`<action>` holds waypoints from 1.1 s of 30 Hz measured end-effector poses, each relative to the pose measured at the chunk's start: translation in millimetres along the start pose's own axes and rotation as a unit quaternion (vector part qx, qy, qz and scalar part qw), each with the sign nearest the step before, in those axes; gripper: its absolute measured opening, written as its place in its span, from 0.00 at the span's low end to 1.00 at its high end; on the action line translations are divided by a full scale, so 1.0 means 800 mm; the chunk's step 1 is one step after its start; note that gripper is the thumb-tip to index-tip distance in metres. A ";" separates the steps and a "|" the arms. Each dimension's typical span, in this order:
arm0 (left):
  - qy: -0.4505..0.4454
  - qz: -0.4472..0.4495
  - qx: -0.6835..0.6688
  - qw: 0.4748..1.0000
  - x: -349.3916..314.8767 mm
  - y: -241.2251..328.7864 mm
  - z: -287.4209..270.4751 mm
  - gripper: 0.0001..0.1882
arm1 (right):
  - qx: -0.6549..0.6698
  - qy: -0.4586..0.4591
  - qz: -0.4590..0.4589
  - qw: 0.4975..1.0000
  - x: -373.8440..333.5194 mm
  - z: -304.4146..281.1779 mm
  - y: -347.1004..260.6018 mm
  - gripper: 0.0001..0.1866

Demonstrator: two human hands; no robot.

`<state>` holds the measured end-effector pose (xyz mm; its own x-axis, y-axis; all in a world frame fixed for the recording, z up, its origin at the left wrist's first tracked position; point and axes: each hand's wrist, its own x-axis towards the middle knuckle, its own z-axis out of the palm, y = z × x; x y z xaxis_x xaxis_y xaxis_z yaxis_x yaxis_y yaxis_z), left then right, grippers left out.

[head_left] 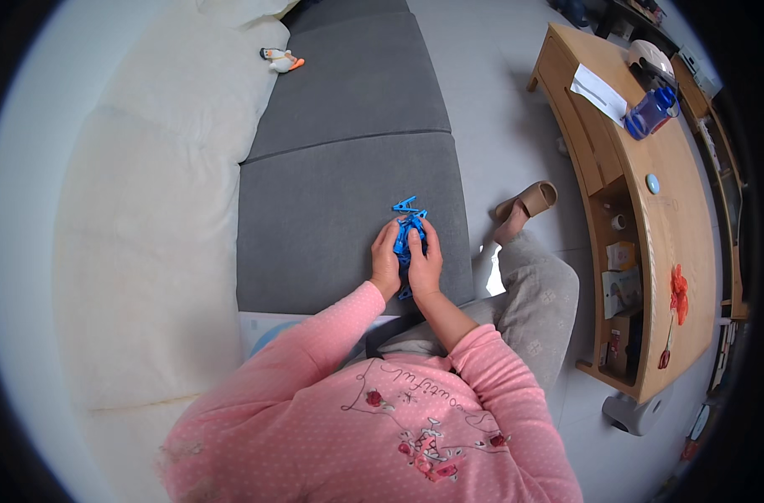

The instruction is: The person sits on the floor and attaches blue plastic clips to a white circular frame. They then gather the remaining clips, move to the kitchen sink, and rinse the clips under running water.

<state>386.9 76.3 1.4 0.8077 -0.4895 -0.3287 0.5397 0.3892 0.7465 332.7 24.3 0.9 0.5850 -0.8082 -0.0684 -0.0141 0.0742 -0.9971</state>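
Observation:
Both of my hands are cupped together over the grey sofa cushion. Between them sits a bunch of blue clothespins [411,231]. My left hand [385,258] curves round the bunch from the left. On the other side my right hand [426,256] wraps it, thumb lying over the top. A single blue clothespin [405,204] rests on the cushion just beyond my fingertips. Another blue clothespin [405,293] shows below, between my wrists. The palms and the lower part of the bunch are hidden.
Grey cushions [340,201] run ahead, with a cream backrest [147,210] on the left and a small plush toy [281,59] far off. At right stands a wooden coffee table [634,218] bearing a blue bottle [650,113], a paper [598,94] and a red flower [679,293].

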 end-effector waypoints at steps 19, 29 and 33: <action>-0.042 -0.146 -0.200 0.968 0.024 0.058 -0.069 0.27 | -0.159 -0.175 -0.225 0.945 -0.013 0.008 -0.063 0.23; -0.057 -0.151 -0.218 0.962 0.034 0.084 -0.122 0.26 | -0.472 -0.330 -0.357 0.735 -0.018 -0.063 0.012 0.22; -0.072 -0.136 -0.178 0.972 0.037 0.083 -0.139 0.26 | -0.418 -0.300 -0.413 0.752 0.006 -0.054 0.023 0.14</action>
<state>473.5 174.6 -23.1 0.5953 -0.7069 -0.3819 0.7977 0.4629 0.3866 300.5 -3.2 -18.9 0.9312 0.0501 0.3610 0.1964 -0.9034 -0.3812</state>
